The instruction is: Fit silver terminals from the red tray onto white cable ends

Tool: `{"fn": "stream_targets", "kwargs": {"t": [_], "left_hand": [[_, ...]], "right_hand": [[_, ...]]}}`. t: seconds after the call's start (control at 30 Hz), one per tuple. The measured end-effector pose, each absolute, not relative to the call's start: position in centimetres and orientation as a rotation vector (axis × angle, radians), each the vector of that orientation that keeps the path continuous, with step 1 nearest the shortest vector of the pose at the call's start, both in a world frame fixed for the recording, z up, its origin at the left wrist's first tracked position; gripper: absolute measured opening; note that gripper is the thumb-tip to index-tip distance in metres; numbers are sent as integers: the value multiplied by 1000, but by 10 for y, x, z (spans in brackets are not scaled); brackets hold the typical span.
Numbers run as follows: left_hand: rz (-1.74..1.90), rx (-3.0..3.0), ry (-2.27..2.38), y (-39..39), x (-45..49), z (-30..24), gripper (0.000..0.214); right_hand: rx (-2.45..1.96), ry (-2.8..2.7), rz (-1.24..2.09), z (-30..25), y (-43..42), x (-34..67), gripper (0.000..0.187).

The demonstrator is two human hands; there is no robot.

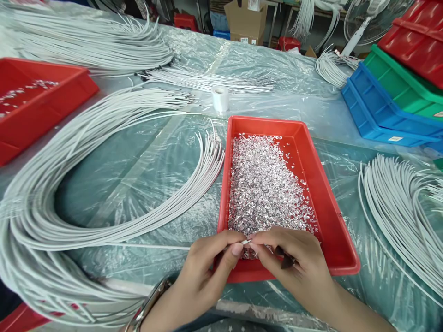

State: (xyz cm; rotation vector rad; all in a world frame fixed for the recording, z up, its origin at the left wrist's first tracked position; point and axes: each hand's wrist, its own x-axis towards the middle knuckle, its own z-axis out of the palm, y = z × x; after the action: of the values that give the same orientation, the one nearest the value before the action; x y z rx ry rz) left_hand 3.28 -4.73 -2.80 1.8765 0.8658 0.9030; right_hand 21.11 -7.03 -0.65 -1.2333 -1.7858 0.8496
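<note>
My left hand [207,267] pinches the end of a thin white cable [148,246] that runs off to the left. My right hand [294,263] pinches a small silver foil piece [246,241] at that cable end, and the fingertips of both hands meet there. A dark tool [285,260] rests in my right palm. Both hands hover over the near edge of a red tray [321,193] filled with silver foil scraps [263,184].
Large bundles of white cables [69,184] curve across the plastic-covered table at left, and more cables [398,207] lie at right. A second red tray [34,106] sits far left. Stacked blue, green and red bins [398,92] stand at the back right. A white tape roll [220,98] is behind the tray.
</note>
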Motion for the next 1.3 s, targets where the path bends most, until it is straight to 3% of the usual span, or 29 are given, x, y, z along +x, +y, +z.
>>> {"fn": "stream_targets", "kwargs": {"t": [1.3], "left_hand": [[976, 1854, 959, -46, 42, -28, 13]], "right_hand": [[-1429, -1601, 1149, 4, -67, 212, 14]]}}
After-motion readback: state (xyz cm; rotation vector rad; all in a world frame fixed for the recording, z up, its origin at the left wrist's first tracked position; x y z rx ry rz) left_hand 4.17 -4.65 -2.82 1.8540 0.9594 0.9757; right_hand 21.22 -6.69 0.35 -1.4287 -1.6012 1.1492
